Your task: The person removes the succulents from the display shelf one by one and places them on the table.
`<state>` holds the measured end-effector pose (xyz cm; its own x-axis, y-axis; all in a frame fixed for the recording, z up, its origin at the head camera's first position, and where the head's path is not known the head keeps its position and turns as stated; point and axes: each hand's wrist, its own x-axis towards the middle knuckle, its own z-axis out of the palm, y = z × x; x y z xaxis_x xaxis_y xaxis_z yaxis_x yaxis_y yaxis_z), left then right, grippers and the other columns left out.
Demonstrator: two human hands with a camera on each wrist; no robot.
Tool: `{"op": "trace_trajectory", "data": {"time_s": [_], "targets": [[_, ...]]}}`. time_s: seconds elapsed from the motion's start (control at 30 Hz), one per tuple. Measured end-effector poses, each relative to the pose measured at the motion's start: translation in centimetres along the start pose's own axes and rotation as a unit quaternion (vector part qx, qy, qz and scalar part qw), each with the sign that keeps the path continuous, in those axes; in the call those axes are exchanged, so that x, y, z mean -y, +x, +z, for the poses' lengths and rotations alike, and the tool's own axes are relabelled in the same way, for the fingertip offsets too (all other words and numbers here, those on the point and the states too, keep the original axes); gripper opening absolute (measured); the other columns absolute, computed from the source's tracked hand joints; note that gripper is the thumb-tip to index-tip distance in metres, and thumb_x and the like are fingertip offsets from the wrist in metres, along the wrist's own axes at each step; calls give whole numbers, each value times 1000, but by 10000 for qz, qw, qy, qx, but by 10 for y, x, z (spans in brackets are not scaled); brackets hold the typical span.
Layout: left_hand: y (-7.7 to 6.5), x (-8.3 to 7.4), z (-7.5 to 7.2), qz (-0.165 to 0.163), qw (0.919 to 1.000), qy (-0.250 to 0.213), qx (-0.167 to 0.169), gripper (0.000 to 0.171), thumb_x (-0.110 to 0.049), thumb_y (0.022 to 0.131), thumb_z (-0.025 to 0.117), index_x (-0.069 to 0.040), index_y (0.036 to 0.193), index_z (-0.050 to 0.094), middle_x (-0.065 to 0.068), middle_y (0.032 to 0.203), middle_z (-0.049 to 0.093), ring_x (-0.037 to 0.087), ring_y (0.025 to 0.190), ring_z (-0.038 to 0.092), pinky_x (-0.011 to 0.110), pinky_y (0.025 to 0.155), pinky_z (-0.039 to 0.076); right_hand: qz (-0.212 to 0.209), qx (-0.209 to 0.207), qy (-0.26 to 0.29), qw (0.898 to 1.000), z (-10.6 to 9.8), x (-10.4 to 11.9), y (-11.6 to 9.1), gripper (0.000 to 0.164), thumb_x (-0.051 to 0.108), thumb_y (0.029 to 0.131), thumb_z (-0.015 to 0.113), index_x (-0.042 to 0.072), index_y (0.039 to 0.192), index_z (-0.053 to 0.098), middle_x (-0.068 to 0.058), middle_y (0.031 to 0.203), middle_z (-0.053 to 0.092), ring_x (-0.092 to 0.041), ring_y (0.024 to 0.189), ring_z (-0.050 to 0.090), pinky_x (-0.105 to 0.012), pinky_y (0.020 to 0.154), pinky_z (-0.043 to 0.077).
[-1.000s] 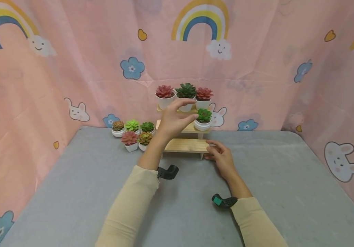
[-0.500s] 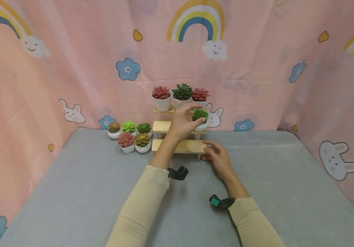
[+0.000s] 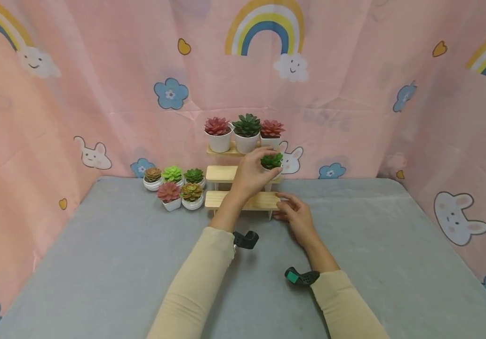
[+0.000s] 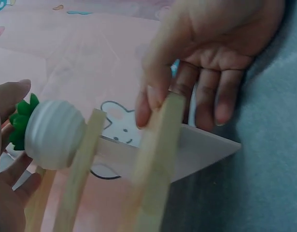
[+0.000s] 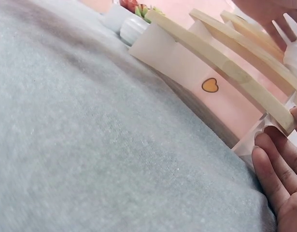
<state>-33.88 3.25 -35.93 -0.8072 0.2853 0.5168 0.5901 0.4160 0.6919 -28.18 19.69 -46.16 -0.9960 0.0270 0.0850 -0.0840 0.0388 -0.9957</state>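
A three-tier wooden display stand (image 3: 264,201) with pale side supports stands at the back of the table. On the right end of its middle tier sits a green succulent in a ribbed white pot (image 4: 54,134). My left hand (image 3: 251,174) reaches over the stand, its thumb and fingers curled round this succulent; the exact contact is partly hidden. My right hand (image 3: 299,219) grips the right end of the lowest board, thumb above and other fingers beneath, beside the side support. Two red succulents (image 3: 218,134) (image 3: 271,132) and a dark green one (image 3: 247,132) stand in white pots on the top tier.
Left of the stand, several small potted succulents (image 3: 169,194) are grouped on the grey tablecloth (image 3: 111,263). Right behind the stand hangs a pink patterned curtain (image 3: 344,94), which also encloses both sides.
My left hand has moved rightward and closed in round the green succulent on the middle tier. The right hand keeps its hold on the lowest board. The head view has shifted slightly.
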Motion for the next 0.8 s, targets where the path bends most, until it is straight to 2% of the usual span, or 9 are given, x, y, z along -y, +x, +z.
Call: {"op": "trace_trajectory", "data": {"time_s": [0.2,0.47,0.67,0.8], "targets": [[-6,7,6,64,9999,-61,-145,35,-23,91,77,-13,123,70,1,145,60,18,137,54,38,115,46,-28,-12,16,10000,1,-1,1,34,8,101,59,-2,133,61,3,93,71,-8,77,72,-25,72,63],[-11,14,19,210,9984,155,-499,42,-16,88,80,-16,128,69,2,145,58,19,135,57,39,112,49,-117,21,86,9999,1,-1,2,34,6,100,59,-4,133,60,8,89,70,-8,76,72,-25,71,63],[-13,17,28,390,9954,630,-604,54,-16,81,86,-16,130,64,2,144,57,22,133,57,39,110,50,-117,0,79,9999,0,-2,1,35,7,100,59,-3,133,60,9,87,69,-6,75,72,-25,71,63],[-14,16,32,448,9918,976,-697,55,-16,80,87,-16,130,62,3,144,57,23,132,57,38,110,49,-124,8,73,9999,0,-2,1,35,8,101,58,-4,134,59,10,88,70,-5,76,72,-24,71,63]]}}
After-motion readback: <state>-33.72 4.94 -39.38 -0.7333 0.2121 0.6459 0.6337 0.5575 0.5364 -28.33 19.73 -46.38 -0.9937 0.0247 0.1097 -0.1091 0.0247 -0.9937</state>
